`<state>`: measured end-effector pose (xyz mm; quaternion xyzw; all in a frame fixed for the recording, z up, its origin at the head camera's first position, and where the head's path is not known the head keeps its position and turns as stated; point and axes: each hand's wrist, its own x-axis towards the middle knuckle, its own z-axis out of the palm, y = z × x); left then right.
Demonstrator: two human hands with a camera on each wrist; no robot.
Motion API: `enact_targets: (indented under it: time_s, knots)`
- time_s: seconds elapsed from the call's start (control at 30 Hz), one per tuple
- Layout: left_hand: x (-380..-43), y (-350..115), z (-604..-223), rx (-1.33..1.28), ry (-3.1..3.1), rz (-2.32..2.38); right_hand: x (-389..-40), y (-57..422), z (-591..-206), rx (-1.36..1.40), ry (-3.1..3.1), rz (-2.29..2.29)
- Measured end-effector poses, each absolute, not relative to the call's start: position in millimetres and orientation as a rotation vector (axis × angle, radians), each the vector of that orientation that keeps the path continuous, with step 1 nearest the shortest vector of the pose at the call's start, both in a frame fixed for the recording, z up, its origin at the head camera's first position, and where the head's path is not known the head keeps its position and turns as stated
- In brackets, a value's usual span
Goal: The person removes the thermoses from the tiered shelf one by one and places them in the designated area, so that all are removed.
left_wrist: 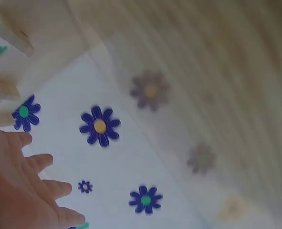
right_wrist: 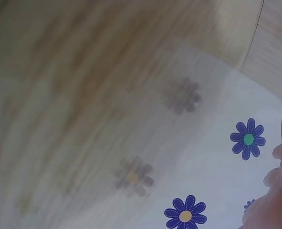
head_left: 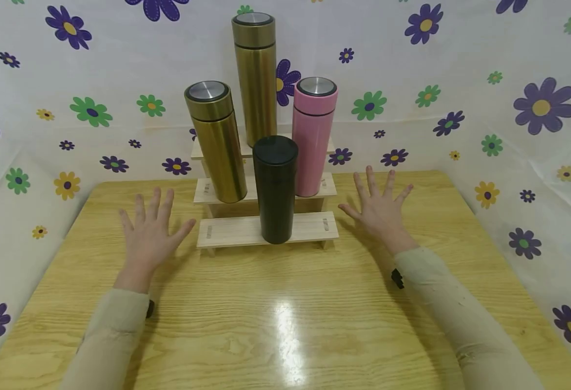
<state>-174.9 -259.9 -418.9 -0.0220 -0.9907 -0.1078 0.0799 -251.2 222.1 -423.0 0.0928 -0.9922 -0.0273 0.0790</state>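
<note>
Both hands are spread palm down and hold nothing. My left hand is left of a small wooden tiered stand, its thumb pointing toward the lowest step. On the stand's other side is my right hand, fingers fanned out. A black tumbler stands upright on the lowest step. The middle step carries a gold thermos at left and a pink thermos at right. Another gold thermos stands on the top step, its base partly hidden. In the wrist views, the left hand and right hand show only partly.
The stand rests toward the back of a wood-grain table, which reflects a bright light strip. A white cloth printed with flowers hangs behind and along both sides. Small black objects show at the wrists.
</note>
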Motion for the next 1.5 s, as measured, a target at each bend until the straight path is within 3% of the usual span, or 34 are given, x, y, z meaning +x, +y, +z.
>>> enact_targets:
  time_s: [0.63,1.07,1.5]
  knots:
    - [-166,-228,-423,-0.272,-2.827,-1.274,-250,221,-420,0.306,-2.986,-0.023]
    - [-166,-221,-430,-0.385,-3.029,-0.687,-255,217,-402,0.366,-2.903,0.496]
    - [-166,-223,-433,-0.416,-3.127,-0.564,-268,206,-333,0.369,-2.567,0.982]
